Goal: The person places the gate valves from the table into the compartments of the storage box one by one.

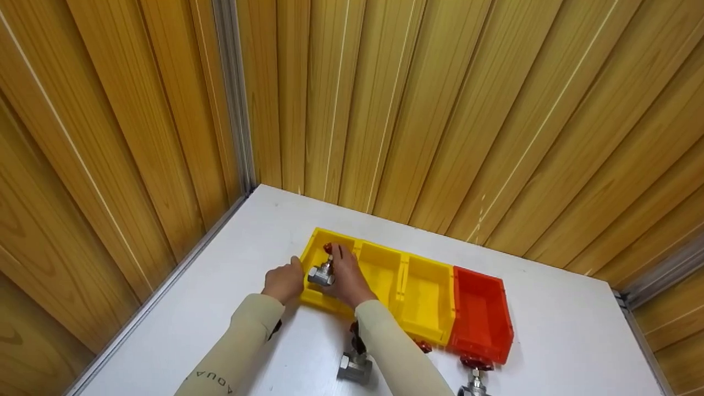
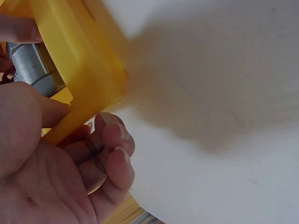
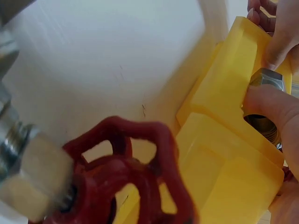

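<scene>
A metal valve (image 1: 322, 276) with a red handwheel (image 1: 328, 248) is in my right hand (image 1: 350, 278), held inside the leftmost yellow bin (image 1: 324, 302). In the right wrist view, the thumb lies across the grey valve body (image 3: 267, 77), near its threaded opening. My left hand (image 1: 284, 280) grips the left wall of that same bin. The left wrist view shows its thumb over the rim and the curled fingers (image 2: 119, 170) outside, below the yellow wall (image 2: 88, 70). Part of the valve is hidden behind my right hand.
Two more yellow bins (image 1: 379, 254) and a red bin (image 1: 503, 324) continue the row rightward. Nearer me on the white table (image 1: 247, 231) lie a valve (image 1: 355, 367) by my right forearm, a red handwheel (image 1: 423, 346), and another valve (image 1: 474, 379). Wood-look walls (image 1: 385, 110) stand behind and left.
</scene>
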Available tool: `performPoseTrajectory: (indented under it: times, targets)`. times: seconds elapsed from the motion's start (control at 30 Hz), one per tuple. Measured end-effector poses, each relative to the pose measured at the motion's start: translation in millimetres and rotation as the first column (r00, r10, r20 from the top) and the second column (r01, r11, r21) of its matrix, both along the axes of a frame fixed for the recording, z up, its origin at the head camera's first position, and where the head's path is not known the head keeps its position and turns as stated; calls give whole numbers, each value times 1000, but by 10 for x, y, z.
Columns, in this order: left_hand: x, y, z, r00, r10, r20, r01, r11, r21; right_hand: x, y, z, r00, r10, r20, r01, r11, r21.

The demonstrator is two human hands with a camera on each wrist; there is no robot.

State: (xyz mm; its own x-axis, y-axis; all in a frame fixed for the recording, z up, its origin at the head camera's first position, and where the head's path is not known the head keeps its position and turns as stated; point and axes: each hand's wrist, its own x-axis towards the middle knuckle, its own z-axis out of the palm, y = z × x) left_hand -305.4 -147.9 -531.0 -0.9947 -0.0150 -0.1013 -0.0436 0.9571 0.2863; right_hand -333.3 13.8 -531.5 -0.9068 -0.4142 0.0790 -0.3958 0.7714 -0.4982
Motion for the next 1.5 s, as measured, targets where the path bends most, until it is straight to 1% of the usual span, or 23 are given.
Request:
performPoseTrajectory:
  times: [0.13,0.27,0.33,0.47,0.63,0.83,1.03,1.23,1.3,1.5]
  targets:
    - [-11,0,3,1000,2,4,-2,1000,-8,-26,-13,4,1000,0,2,0,1000,21]
    - [-11,-2,-4,1000,6,7,-6,1000,9,-44,-20,1,1000,-5,23,3,999,49]
    - [-3,1,-7,1000,5,-3,-5,1000,17,-55,-25,-8,1000,-8,24,7,998,65]
    - [12,11,1,1000,3,-14,-3,1000,8,-74,-42,-27,1000,-14,10,13,995,95]
    - [10,22,15,1000,18,6,-18,1000,9,-85,-65,-38,1000,-15,-18,18,990,138]
    - [-16,29,6,1000,19,16,-19,1000,4,-85,-66,-51,999,-10,-41,17,984,177]
    - [-10,26,-7,999,25,19,-25,1000,-5,-78,-101,-85,994,17,-112,11,969,245]
    - [1,29,-12,1000,22,8,-22,1000,11,-61,-119,-123,981,15,-193,49,945,323]
    - [7,29,-7,1000,19,-1,-19,1000,10,-57,-125,-132,977,12,-212,60,942,331]
    - [19,17,-7,1000,15,-27,-15,1000,10,-53,-131,-168,951,18,-309,85,944,318]
